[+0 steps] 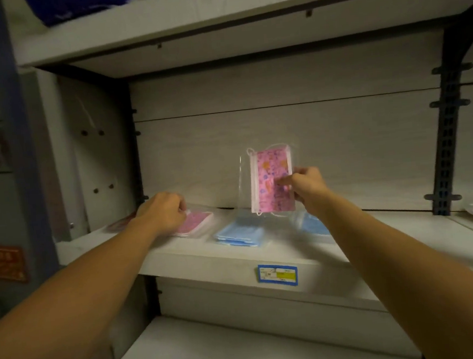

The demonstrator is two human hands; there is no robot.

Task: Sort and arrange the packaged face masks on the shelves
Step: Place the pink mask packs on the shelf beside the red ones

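Above the shelf (207, 256), right hand (306, 186) pinching an upright pink mask packet (269, 179); left hand (162, 213) curled on the pink stack (198, 225), blue stacks (238, 233) beside.

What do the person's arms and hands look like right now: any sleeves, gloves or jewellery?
Both forearms are bare up to the frame edges, with no sleeves in view. The left hand and right hand wear no gloves. No watch, bracelet or ring shows, though the picture is slightly blurred.

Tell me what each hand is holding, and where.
Right hand pinches the pink mask packet at its right edge. Left hand rests curled on the pink stack; grip unclear.
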